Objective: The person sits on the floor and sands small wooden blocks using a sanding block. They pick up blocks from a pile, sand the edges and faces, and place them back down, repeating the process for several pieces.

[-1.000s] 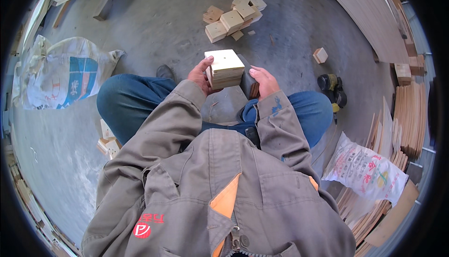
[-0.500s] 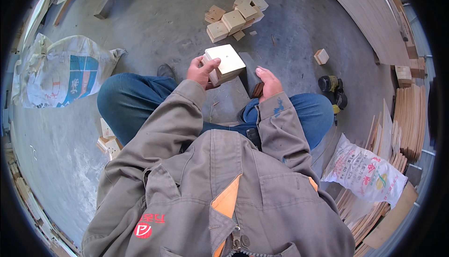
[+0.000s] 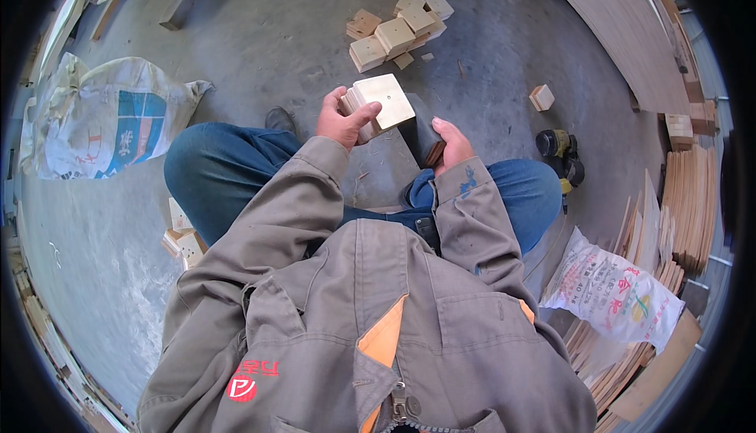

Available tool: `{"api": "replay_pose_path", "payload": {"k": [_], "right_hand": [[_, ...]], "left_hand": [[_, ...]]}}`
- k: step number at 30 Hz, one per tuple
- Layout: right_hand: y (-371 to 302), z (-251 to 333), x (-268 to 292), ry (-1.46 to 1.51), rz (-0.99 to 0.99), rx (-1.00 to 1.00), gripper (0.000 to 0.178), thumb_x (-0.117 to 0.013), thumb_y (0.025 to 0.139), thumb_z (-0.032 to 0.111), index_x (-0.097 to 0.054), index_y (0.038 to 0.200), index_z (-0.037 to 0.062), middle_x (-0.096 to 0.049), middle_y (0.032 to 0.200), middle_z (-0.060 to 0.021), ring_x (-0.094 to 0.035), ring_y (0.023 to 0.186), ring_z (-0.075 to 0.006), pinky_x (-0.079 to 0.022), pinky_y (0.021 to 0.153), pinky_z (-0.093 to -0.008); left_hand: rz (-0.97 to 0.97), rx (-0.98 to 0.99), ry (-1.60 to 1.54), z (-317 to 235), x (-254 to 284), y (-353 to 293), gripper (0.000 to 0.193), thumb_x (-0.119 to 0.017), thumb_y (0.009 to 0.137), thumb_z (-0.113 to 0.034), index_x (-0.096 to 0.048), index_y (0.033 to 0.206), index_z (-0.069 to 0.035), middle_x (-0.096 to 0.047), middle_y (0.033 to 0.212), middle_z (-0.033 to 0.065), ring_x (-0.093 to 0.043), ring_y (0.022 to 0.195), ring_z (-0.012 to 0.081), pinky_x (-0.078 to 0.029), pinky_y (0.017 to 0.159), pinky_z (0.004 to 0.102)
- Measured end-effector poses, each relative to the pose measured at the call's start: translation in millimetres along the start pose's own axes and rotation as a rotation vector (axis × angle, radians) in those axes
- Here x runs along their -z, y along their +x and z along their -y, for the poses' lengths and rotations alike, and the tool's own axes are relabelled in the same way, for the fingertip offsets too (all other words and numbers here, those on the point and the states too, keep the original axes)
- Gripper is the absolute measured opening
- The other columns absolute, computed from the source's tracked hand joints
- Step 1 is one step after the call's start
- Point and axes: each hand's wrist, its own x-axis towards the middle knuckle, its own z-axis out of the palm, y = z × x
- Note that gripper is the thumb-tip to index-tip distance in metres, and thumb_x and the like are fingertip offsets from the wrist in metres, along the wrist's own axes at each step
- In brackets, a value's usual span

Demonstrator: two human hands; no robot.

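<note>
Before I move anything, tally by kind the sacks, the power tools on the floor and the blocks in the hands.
Sacks: 2
Power tool: 1
Pale wooden block, in the left hand: 1
Dark block, in the right hand: 1
Total: 5

The grey floor (image 3: 283,63) carries wooden blocks (image 3: 394,35), a sack (image 3: 87,138) and a power tool (image 3: 554,142).

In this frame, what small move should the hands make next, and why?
Probably press the dark block against the side of the pale wooden block: the left hand grips the pale one, thumb on top, and the right hand holds the dark one close beside it. Whether they touch is unclear.
</note>
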Motion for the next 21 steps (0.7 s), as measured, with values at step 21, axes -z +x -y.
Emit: {"api": "replay_pose_path", "payload": {"k": [21], "right_hand": [[15.8, -9.3, 17.6, 0.102, -0.064, -0.021, 0.031, -0.067, 0.093, 0.017, -0.067, 0.117, -0.0028, -0.069, 0.113, -0.014, -0.067, 0.103, -0.026, -0.054, 0.093, -0.0393]], "left_hand": [[0.001, 0.195, -0.135, -9.7, 4.5, -0.7, 0.03, -0.052, 0.107, -0.036, -0.065, 0.119, -0.013, -0.065, 0.114, 0.0078, -0.07, 0.092, 0.0292, -0.063, 0.069, 0.0496]]}}
